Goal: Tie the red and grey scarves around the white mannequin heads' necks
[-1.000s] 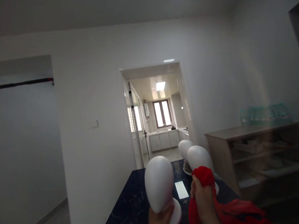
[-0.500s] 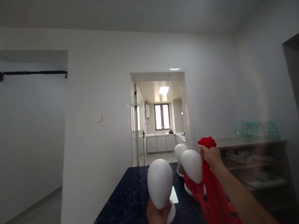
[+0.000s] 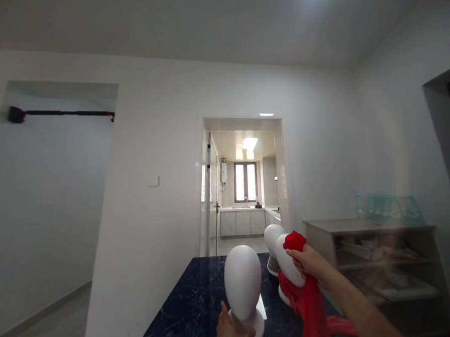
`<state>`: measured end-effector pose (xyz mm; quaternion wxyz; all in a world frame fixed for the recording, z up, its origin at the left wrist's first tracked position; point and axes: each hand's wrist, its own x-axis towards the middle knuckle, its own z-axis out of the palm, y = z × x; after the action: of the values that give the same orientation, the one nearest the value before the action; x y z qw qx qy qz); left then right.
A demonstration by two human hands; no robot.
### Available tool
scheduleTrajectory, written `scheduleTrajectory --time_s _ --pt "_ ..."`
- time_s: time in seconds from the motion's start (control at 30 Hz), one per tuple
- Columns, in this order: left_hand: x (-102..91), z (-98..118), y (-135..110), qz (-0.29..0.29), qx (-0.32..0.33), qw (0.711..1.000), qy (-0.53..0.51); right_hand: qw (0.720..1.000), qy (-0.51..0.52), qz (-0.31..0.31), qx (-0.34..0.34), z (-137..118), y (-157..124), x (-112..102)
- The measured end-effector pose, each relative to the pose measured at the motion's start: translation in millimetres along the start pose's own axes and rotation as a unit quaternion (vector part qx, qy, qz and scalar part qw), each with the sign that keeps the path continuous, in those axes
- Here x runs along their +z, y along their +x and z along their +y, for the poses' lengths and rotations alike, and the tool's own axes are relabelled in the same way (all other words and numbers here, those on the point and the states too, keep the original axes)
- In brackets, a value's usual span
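Note:
A white, egg-shaped mannequin head (image 3: 242, 280) stands nearest me on a round white base. My left hand (image 3: 234, 331) is wrapped about its neck from the near side, low by the base. Red cloth, seemingly a scarf (image 3: 313, 314), is bunched in my closed right hand (image 3: 306, 261), and one clump sticks up above the fist. That hand is in front of a second mannequin head (image 3: 285, 259), partly covering it. Red fabric circles this second head's neck and hangs toward me, its lower end cut off by the frame.
A third white head (image 3: 271, 236) with something greyish around its neck stands behind the second. All are on a dark blue marbled table (image 3: 188, 292). A shelf unit (image 3: 369, 227) with bottles on top stands at right. Beyond the table a doorway (image 3: 203, 187) opens to a kitchen.
My right hand has come down and left with the bunched scarf, now in front of the second head. My left hand sits lower on the near head's neck. The view has shifted slightly.

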<state>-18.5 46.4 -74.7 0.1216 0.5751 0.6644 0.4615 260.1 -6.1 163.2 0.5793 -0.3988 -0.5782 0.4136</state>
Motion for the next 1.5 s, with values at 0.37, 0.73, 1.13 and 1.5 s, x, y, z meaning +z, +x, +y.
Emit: scheduleTrajectory --time_s 0.37,0.73,1.13,1.5 --pt "-185.6 88.0 15.6 -0.037 0.116 0.953 -0.276 0.951 0.036 -0.295 0.084 -12.8 -31.7 39.8" --pt "-188.1 162.5 -19.1 -0.391 -0.014 0.802 -0.451 0.940 0.001 -0.325 0.109 3.2 -67.7 89.9" --pt "-186.1 153.4 -9.4 -0.344 -0.061 0.778 -0.523 0.941 0.057 -0.311 0.119 30.1 -68.6 89.5" --pt "-217.0 168.7 -15.7 -0.479 -0.027 0.781 -0.400 0.947 0.013 -0.309 0.090 50.7 -62.6 79.8"
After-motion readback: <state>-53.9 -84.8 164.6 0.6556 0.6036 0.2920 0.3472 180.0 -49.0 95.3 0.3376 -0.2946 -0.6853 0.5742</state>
